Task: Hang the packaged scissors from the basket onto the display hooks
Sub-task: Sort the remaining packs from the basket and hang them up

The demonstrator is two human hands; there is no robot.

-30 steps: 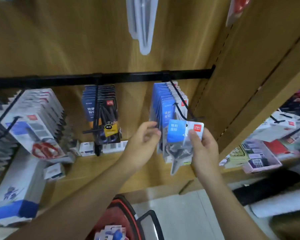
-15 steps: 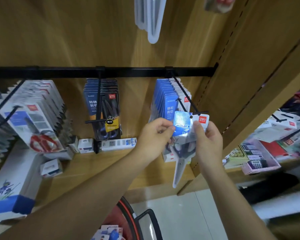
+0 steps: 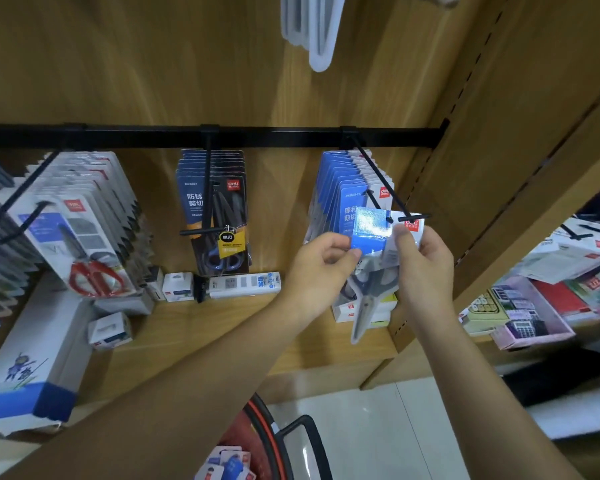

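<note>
Both hands at the hook tip. My left hand (image 3: 321,261) pinches the card's lower left edge and my right hand (image 3: 421,258) its upper right corner. The packaged scissors (image 3: 373,226) is stretched between the two grips, just below the tip of the display hook (image 3: 378,178). I cannot tell whether the hole is threaded. Risk: glare hides the hole, and a misjudged push could buckle the card or drop it toward the basket (image 3: 262,431) beneath my wrists.

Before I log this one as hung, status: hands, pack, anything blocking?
Left hand and right hand pinch scissors pack. Pack at hook tip, threading unclear. Hung blue packs close behind.
</note>
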